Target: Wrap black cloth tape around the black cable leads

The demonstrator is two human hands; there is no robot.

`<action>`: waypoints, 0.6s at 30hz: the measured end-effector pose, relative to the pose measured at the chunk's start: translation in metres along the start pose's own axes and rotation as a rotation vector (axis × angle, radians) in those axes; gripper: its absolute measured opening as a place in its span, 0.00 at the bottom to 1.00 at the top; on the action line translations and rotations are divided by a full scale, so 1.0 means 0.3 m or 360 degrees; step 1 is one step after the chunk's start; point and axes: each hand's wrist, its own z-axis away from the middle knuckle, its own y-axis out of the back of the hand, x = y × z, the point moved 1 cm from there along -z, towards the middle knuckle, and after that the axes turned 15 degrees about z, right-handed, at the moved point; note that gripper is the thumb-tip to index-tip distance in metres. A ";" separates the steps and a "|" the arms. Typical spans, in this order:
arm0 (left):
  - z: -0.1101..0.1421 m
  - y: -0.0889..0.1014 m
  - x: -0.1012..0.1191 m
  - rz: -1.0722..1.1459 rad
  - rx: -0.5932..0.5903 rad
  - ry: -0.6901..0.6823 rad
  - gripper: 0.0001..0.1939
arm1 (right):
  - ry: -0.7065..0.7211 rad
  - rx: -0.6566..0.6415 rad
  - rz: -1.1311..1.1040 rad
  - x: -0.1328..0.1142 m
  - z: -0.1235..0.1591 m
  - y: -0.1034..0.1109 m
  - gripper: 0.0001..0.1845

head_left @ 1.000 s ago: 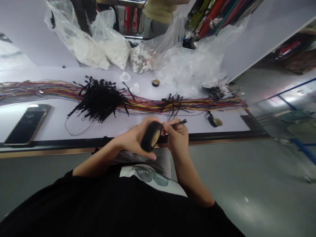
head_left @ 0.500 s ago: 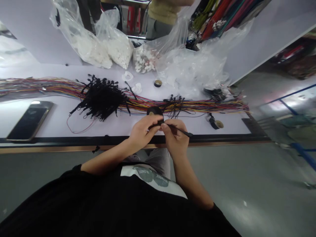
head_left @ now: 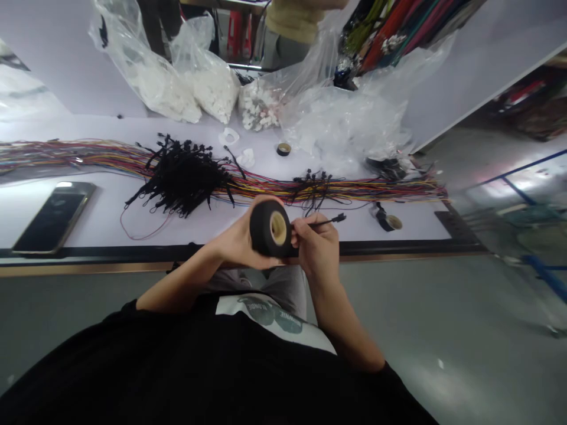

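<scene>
My left hand [head_left: 241, 239] is closed around a roll of black tape [head_left: 262, 229], whose pale core faces to the right. Close beside it, my right hand [head_left: 319, 245] pinches a thin black taped cable [head_left: 322, 223]. A small black connector [head_left: 339, 218] at the cable's end sticks out to the right of my fingers. The cable's other end lies behind the roll and my fingertips, so I cannot see whether tape joins the two. Both hands are just above the table's front edge.
A bundle of coloured wires [head_left: 261, 188] runs along the table. On it lie a heap of black cables [head_left: 181, 177] and a smaller bunch [head_left: 313, 184]. A phone [head_left: 55, 215] rests at left, a tape roll [head_left: 390, 222] at right. Plastic bags [head_left: 261, 106] stand behind.
The tape roll has come up from behind my fingers and turned its core to the right, now in my left palm. The connector end in my right hand has tilted upward.
</scene>
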 end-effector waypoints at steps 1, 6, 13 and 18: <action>0.004 0.005 0.012 -0.0153 -0.0172 -0.0038 0.35 | -0.0047 -0.0031 -0.0004 -0.003 -0.007 0.003 0.15; -0.003 0.005 0.002 -0.0662 -0.0358 -0.0013 0.23 | 0.0232 -0.0034 0.0377 -0.029 -0.018 0.037 0.11; -0.018 -0.052 -0.069 -0.0727 0.0233 -0.0342 0.09 | 0.0376 -0.0291 0.0265 -0.028 0.008 0.015 0.10; -0.020 -0.055 -0.086 0.0041 0.0636 -0.0117 0.11 | 0.0843 0.0185 0.0702 -0.023 0.007 0.019 0.04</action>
